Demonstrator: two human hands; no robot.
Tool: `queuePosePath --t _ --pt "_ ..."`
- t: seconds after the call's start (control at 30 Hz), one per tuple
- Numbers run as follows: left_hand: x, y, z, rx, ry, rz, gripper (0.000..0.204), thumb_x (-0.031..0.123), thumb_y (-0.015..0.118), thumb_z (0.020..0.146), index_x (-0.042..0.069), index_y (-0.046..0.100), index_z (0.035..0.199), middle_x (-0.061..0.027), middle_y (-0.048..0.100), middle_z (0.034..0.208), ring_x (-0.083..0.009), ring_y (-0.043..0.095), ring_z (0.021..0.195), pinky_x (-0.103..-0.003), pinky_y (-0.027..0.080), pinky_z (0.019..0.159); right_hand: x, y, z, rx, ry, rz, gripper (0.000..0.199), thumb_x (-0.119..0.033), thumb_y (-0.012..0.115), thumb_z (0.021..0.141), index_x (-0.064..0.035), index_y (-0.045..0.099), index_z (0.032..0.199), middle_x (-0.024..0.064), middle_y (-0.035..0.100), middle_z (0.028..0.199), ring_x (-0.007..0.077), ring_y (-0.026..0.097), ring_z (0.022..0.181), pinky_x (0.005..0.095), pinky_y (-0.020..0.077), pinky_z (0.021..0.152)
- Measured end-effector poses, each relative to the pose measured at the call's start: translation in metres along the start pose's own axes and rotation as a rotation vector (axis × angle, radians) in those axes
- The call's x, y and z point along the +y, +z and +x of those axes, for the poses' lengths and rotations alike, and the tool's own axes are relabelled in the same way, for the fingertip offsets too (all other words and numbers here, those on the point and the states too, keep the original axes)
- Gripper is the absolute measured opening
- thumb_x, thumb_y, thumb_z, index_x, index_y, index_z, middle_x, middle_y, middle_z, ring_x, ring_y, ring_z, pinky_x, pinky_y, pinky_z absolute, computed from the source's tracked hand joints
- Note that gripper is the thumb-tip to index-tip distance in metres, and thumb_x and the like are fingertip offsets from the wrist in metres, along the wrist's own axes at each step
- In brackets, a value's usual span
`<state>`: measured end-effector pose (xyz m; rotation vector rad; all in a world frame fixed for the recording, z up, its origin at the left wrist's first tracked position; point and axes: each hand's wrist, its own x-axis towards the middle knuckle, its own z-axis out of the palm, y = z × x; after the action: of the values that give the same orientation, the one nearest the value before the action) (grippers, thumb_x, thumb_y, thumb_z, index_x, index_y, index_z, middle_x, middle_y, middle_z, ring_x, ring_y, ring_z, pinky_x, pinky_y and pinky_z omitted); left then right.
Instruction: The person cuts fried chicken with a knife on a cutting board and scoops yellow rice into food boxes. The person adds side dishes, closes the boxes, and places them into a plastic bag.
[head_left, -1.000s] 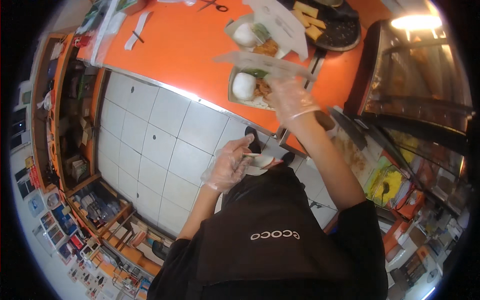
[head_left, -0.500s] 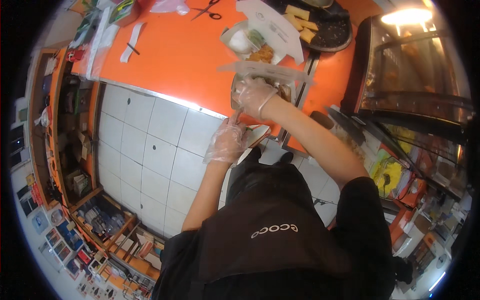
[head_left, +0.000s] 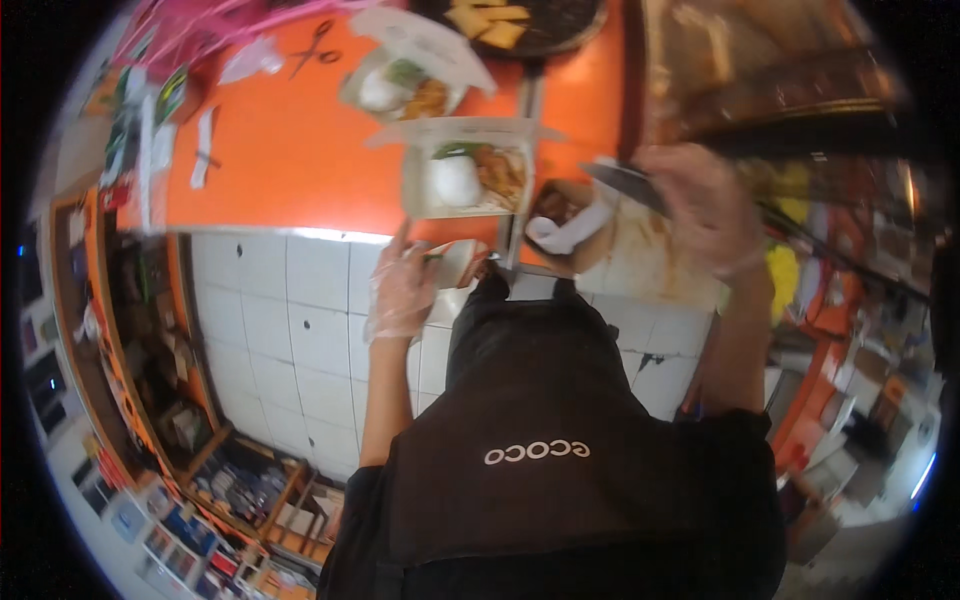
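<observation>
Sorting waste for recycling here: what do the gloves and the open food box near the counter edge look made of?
The glove on the left hand looks like thin clear plastic film: skin shows through and it wrinkles loosely. The right hand seems gloved alike, though blurred. The food box looks like translucent, slightly glossy plastic with a hinged lid; paperboard is less likely.

The orange desk (head_left: 300, 150) carries an open food box (head_left: 468, 178) just ahead of the left hand (head_left: 403, 290), a second box (head_left: 405, 88) beyond it, and scissors (head_left: 317, 46) farther left.
</observation>
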<state>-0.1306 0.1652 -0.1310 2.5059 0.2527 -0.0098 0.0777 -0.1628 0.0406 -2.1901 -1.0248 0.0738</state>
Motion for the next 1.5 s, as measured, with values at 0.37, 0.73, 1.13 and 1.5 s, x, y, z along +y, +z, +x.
queuePosePath --t 0.37,0.73,1.13,1.5 --pt "0.063 -0.020 -0.026 -0.001 -0.017 0.080 0.029 0.025 0.056 0.098 0.003 0.072 0.110 -0.0187 0.048 0.149 -0.0387 0.056 0.121 -0.047 0.047 0.102 0.094 -0.183 -0.332 0.348 0.951 -0.761 0.028 -0.023 0.059 0.098 -0.0055 0.070 0.117 0.0185 0.071 0.115 0.0339 0.067 0.109 0.0413 0.0509 0.096" --pt "0.161 0.008 -0.050 0.074 0.330 -0.007 0.019 0.012 0.059 0.099 0.007 0.060 0.117 -0.0189 0.051 0.143 -0.0362 0.058 0.119 -0.046 0.050 0.099 0.239 -0.069 -0.432 0.059 0.999 -0.724 0.027 -0.021 0.062 0.091 -0.0059 0.065 0.114 0.0237 0.069 0.103 0.0435 0.067 0.099 0.0519 0.0536 0.084" --pt "0.220 0.076 -0.078 -0.147 0.179 0.010 0.032 0.016 0.060 0.100 0.002 0.061 0.129 -0.0156 0.053 0.141 -0.0299 0.057 0.120 -0.041 0.047 0.103 0.195 -0.072 -0.428 -0.105 1.000 -0.657 0.022 -0.018 0.052 0.096 -0.0050 0.065 0.109 0.0244 0.069 0.092 0.0422 0.068 0.087 0.0541 0.0527 0.075" --pt "0.235 0.083 -0.060 -0.137 0.226 -0.024 0.027 0.007 0.066 0.094 -0.003 0.065 0.119 -0.0191 0.055 0.136 -0.0339 0.059 0.117 -0.042 0.050 0.099 0.240 -0.079 -0.452 0.130 0.943 0.009 0.032 -0.030 0.056 0.089 -0.0001 0.066 0.089 0.0205 0.068 0.088 0.0351 0.066 0.087 0.0454 0.0494 0.078"
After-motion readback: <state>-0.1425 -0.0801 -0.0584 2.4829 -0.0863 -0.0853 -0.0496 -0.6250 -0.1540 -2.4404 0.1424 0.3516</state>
